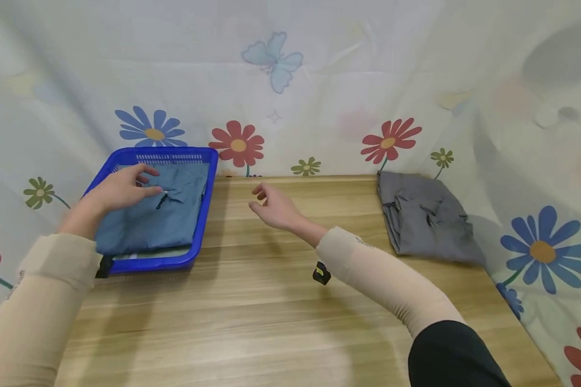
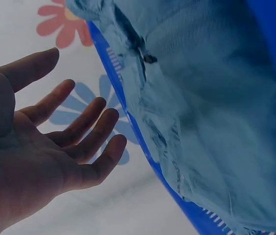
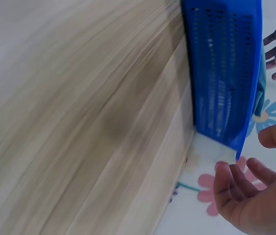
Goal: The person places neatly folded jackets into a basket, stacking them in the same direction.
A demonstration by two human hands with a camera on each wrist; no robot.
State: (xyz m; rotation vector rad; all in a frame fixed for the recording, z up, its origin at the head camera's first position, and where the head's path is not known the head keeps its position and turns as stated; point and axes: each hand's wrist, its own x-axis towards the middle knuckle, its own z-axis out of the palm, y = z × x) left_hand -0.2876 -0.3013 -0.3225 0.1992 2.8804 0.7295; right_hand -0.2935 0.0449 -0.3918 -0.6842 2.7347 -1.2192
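Note:
A folded blue-teal garment (image 1: 174, 226) with a dark drawstring or zip pull lies in a blue plastic basket (image 1: 200, 228) at the left of the table. Above the garment hovers my left hand (image 1: 121, 188), fingers relaxed and apart from the cloth; the left wrist view shows its palm (image 2: 35, 156) bare. My right hand (image 1: 278, 207) hangs over the table to the right of the basket, fingers loosely bent with nothing in them. At the far right lies a folded grey garment (image 1: 426, 215), away from both hands.
The wooden table (image 1: 252, 322) reaches back to a white cloth backdrop (image 1: 329, 102) printed with flowers and a butterfly. Cloth walls also rise at the left and right sides. A small black device (image 1: 321, 273) sits under the right wrist. Something pale shows beneath the blue-teal garment.

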